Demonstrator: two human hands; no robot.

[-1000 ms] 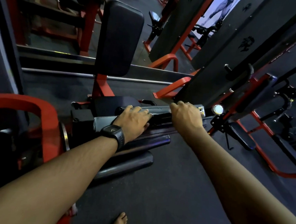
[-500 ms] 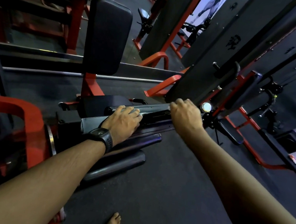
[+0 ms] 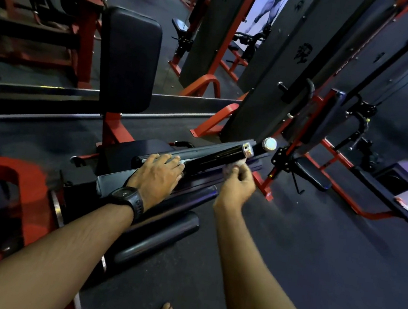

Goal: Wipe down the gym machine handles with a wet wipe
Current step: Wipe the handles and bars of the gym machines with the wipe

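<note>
Mid-wipe: your left hand lies flat on the handle at centre frame; your right hand pinches the wipe just below its end. Next, probably rub along it.

Glossy black handle with shiny metal cap, matt padded backrest, soft white wipe

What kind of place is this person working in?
Almost certainly a gym. Weight machines on red frames stand all around, one with an upright black back pad. Tall black weight-stack covers rise behind it, and a bodybuilder poster hangs on the far wall.
</note>
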